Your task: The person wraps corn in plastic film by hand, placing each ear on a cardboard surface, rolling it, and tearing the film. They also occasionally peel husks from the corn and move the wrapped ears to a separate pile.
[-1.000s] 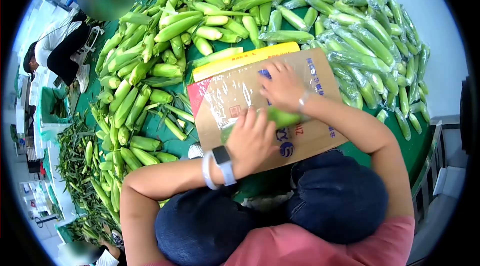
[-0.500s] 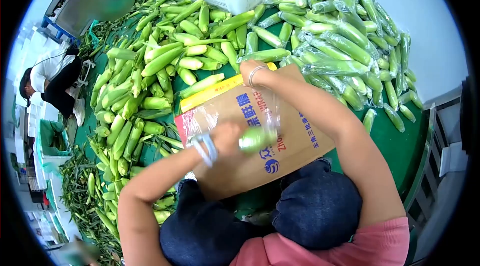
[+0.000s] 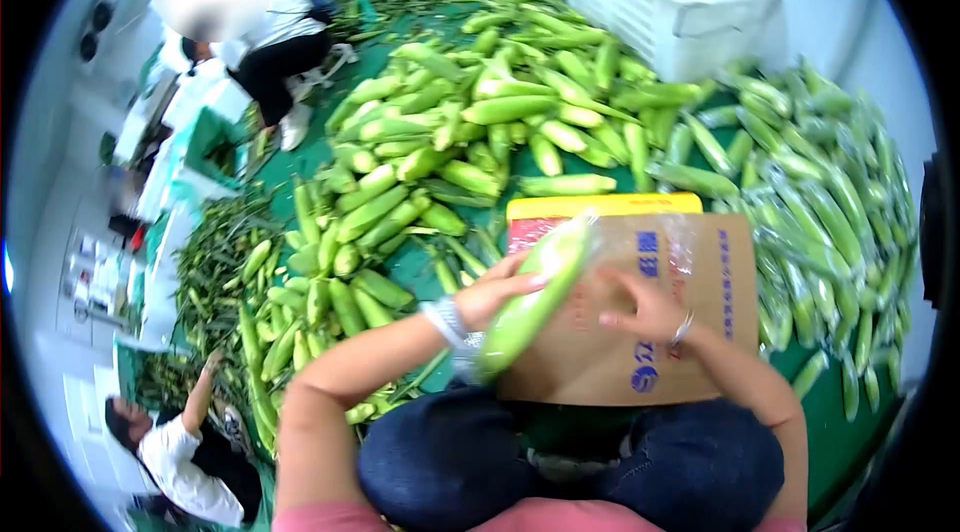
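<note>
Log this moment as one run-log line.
left hand: holds wrapped corn cob | right hand: on cardboard box, holds nothing | left: unwrapped corn pile | right: wrapped corn pile

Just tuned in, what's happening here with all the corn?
A seated person has a cardboard box on their lap. Their left hand holds a plastic-wrapped corn cob tilted over the box, while the right hand rests on the cardboard beside it. Unwrapped green cobs are heaped on the green surface ahead, wrapped ones lie to the right, and a white crate stands behind. Two other people work at the left.
</note>
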A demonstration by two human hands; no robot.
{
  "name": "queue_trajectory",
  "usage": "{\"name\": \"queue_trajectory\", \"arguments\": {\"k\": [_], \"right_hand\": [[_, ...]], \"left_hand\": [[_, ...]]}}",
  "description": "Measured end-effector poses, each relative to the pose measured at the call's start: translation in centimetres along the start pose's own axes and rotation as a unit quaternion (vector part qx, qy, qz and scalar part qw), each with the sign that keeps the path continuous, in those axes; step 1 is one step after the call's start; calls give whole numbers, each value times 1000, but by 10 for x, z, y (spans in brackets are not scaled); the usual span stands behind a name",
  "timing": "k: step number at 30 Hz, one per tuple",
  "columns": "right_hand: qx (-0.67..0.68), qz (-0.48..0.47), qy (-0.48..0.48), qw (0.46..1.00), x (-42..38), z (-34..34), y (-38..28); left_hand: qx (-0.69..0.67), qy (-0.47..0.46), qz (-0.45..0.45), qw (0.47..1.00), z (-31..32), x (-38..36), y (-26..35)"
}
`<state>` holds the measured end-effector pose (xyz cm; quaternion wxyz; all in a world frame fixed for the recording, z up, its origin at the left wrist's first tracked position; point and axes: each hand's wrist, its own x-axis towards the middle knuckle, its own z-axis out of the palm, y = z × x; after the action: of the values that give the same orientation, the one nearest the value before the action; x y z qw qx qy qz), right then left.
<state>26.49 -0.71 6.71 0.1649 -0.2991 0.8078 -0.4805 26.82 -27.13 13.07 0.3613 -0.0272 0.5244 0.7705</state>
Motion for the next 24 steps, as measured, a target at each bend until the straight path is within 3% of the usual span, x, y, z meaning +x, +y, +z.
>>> {"name": "queue_trajectory", "arguments": {"k": [1,2,3,5,6,7,8,9,11,13,14,15,16,17,19,20,21,22,23,24], "right_hand": [[269,21,-81,959,6,18,-15],[294,62,-144,943,8,24,-30],[417,73,-151,893,6,42,-39],[579,148,-228,769,0,54,-52],[569,162,-235,772,-2,46,-52],[389,190,-163,886,-6,37,-53],[242,152,-101,953,-5,25,-54],[77,135,-34,987,-5,13,-57],[-132,36,193,972,-3,-9,-64],[-353,-35,274,894,-9,-31,-74],[-354,-41,267,895,-10,-38,-73],[-416,-80,306,853,-12,-43,-71],[-472,-117,345,803,-13,-48,-69],[-473,-120,342,803,-14,-50,-69],[-541,-146,316,766,-22,-52,-69],[-542,-127,296,777,-26,-51,-67],[-541,-128,298,776,-33,-49,-59],[-491,-56,275,825,-45,-49,-47],[-434,17,246,866,-60,-52,-35],[-435,70,262,859,-79,-66,-19]], "left_hand": [[-28,-5,74,997,16,10,2],[-118,-15,85,989,18,20,-7],[-157,-18,126,979,31,29,-11],[-160,0,226,961,63,22,5],[-54,32,294,954,65,20,9],[45,73,355,931,65,19,9],[22,135,388,912,67,16,7],[167,247,447,843,61,12,10],[84,316,477,816,54,14,18],[24,310,447,839,42,17,16],[208,354,399,820,37,19,14],[384,381,335,771,35,18,15],[497,349,261,751,38,16,17],[494,351,262,751,40,15,13],[595,167,227,753,47,17,-3],[595,167,228,752,41,23,-14],[497,96,263,821,27,32,-31],[369,5,148,918,4,31,-35],[236,-43,12,971,-19,30,-40],[146,154,-25,977,-36,11,-34]]}}
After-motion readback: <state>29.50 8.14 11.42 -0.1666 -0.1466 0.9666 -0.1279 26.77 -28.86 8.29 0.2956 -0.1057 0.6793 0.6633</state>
